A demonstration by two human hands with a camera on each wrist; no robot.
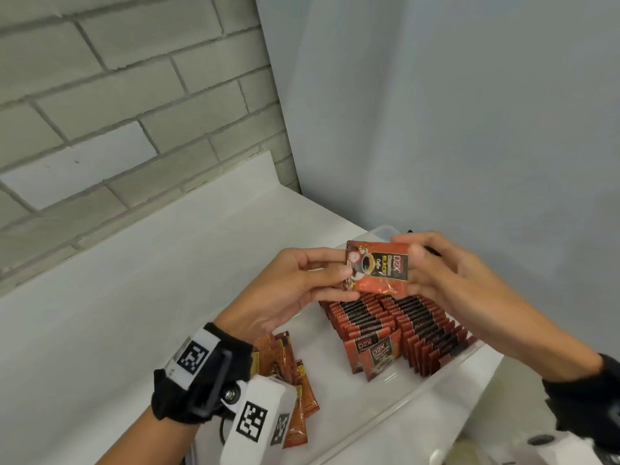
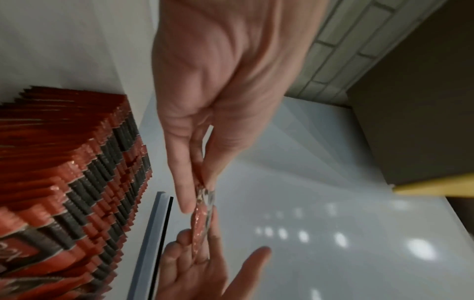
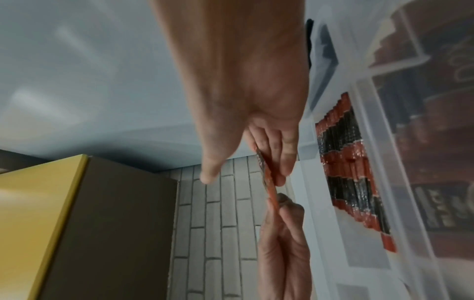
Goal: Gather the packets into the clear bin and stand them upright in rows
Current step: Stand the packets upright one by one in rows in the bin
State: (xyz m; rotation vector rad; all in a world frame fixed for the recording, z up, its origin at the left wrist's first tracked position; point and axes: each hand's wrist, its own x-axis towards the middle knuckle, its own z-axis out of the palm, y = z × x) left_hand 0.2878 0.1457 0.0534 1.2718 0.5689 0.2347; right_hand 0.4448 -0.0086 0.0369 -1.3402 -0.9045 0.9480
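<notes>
packet (image 1: 377, 267) pinched between left hand (image 1: 295, 290) and right hand (image 1: 449, 273) above clear bin (image 1: 463, 367).

Held above the far end of the clear bin (image 1: 469, 359): one packet (image 1: 379, 268), left hand (image 1: 288, 290) at its left edge, right hand (image 1: 446, 273) at its right. In the bin, below both hands: upright packets (image 1: 396, 325) in rows running near to far. On the surface (image 1: 134, 290), left of the bin and near: loose packets (image 1: 298, 391) lying flat, partly behind the left wrist. Behind the surface: brick wall (image 1: 117, 95).
</notes>
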